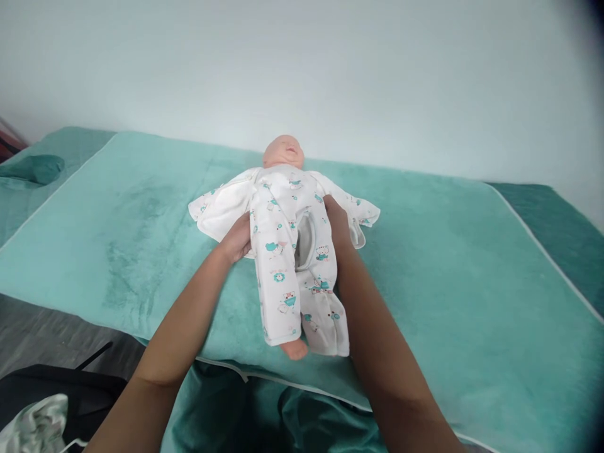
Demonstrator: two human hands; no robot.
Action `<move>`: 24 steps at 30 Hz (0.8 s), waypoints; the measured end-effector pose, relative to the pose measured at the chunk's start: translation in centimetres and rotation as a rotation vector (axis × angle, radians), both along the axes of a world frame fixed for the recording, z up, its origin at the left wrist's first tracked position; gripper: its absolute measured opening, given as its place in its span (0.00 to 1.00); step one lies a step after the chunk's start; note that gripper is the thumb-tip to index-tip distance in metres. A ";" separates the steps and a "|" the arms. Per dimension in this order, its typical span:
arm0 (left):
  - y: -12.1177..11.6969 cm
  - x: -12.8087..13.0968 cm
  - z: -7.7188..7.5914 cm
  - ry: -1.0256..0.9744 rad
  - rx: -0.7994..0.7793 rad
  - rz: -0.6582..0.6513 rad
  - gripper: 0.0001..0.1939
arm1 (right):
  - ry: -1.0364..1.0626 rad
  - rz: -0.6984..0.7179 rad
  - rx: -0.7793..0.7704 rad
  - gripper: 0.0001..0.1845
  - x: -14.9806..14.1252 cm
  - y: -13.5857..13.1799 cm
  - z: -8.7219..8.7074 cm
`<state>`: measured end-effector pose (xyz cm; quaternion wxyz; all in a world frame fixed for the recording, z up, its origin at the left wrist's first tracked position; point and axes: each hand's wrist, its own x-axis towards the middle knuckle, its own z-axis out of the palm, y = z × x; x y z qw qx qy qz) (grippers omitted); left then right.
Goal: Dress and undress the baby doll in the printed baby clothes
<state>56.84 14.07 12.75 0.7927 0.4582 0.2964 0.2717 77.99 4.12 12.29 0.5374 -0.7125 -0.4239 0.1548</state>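
Note:
A baby doll point(284, 151) lies on its back, head toward the wall, in a white long-sleeved top point(229, 201) with its sleeves spread out. White printed baby trousers point(276, 245) with a split crotch cover its front from the chest down. One bare foot point(295, 349) shows below a trouser leg. My left hand point(238, 239) is closed on the left edge of the trousers, its fingertips hidden under the cloth. On the opposite edge, my right hand point(336, 220) grips the trousers higher up, its fingers mostly hidden.
A turquoise cover point(448, 264) lies over the bed against a white wall point(302, 75). At the left end of the bed is a face-hole opening point(35, 170). A black bag-like item point(56, 384) with patterned cloth point(38, 421) stands at the lower left.

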 end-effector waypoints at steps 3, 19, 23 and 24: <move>0.0 -0.2 -0.3 -0.007 0.050 -0.016 0.23 | -0.044 -0.099 -0.075 0.17 0.4 0.1 -0.5; 0.0 -0.3 0.7 -0.004 0.111 0.068 0.21 | 0.126 0.245 -0.056 0.18 0.1 -1.0 1.9; -0.1 -0.4 0.9 0.006 0.107 0.096 0.19 | 0.247 0.289 -0.119 0.22 0.0 -1.4 2.7; -0.2 -0.4 1.1 0.004 0.089 0.104 0.20 | 0.273 0.287 -0.114 0.22 -0.1 -1.3 2.8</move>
